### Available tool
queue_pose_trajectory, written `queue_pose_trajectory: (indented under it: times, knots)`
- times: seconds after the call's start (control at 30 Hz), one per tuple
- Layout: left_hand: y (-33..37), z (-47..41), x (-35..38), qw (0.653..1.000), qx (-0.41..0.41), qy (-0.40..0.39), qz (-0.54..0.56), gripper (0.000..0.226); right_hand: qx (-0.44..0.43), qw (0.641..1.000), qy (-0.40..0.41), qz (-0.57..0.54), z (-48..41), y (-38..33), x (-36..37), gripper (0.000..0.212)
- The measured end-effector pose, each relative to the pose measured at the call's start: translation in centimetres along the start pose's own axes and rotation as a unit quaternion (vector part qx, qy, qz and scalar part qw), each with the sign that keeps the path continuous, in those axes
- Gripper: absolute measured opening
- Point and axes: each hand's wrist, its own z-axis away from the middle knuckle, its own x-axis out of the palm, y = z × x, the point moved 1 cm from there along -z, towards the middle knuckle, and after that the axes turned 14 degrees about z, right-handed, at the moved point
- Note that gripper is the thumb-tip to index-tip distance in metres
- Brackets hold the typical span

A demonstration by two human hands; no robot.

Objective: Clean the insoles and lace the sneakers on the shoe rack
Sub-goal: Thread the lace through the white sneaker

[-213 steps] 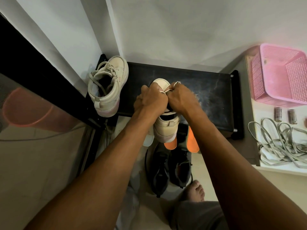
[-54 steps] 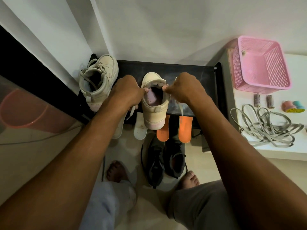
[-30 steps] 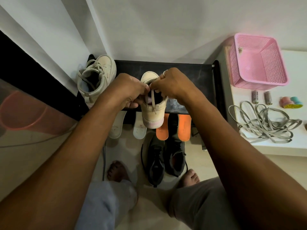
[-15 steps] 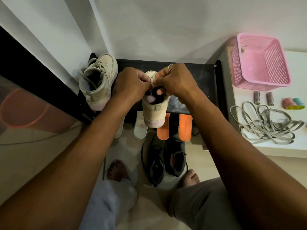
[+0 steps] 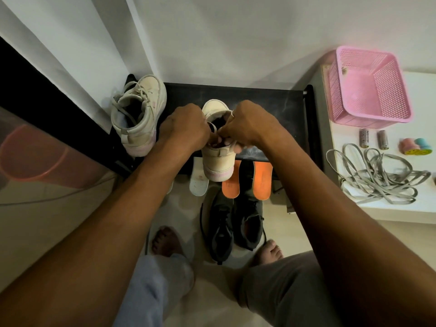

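A cream sneaker (image 5: 218,161) with a pink sole edge stands on the black shoe rack (image 5: 271,107), heel toward me. My left hand (image 5: 185,128) and my right hand (image 5: 247,126) meet over its opening, fingers curled and pinching its pale lace (image 5: 213,125). The second cream sneaker (image 5: 139,116) stands laced at the rack's left end. Two orange insoles (image 5: 262,180) and a white insole (image 5: 199,182) stick out from the shelf below.
A pair of black sneakers (image 5: 233,227) lies on the floor between my bare feet. On the white surface at the right stand a pink basket (image 5: 368,88), two batteries (image 5: 372,139) and a tangle of grey laces (image 5: 377,180). Walls close in at back and left.
Both hands have slid from the sneaker's toe end back toward its ankle opening, still pinching the lace. The sneaker stays in the same place on the rack.
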Motion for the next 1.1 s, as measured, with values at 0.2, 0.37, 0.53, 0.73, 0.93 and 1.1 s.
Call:
queue_pose_trajectory:
  times: [0.2,0.37,0.53,0.73,0.93,1.1]
  knots:
    - [0.2,0.8,-2.1,0.999,-0.023,-0.037,0.021,0.046,0.029,0.995,0.09,0.012,-0.3,1.1,-1.6,0.039]
    - [0.6,1.8,-3.4,0.998,-0.017,-0.049,0.032,0.041,0.045,0.988,0.146,-0.009,-0.4,2.0,-1.5,0.04]
    - [-0.3,1.4,-3.3,0.988,-0.073,-0.041,0.127,0.033,0.049,0.994,0.091,-0.017,-0.9,2.3,-0.6,0.029]
    - [-1.3,0.7,-1.9,0.958,-0.13,-0.057,0.25,0.044,0.07,0.993,0.071,-0.064,-1.1,2.3,-0.2,0.026]
    - [-1.7,-0.1,-0.5,0.962,-0.125,-0.047,0.24,0.026,0.059,0.986,0.044,-0.151,-0.7,2.0,-0.7,0.015]
    - [-1.8,-0.4,0.3,0.973,-0.096,-0.014,0.21,0.024,0.051,0.986,0.029,-0.159,-0.5,2.3,-0.9,0.012]
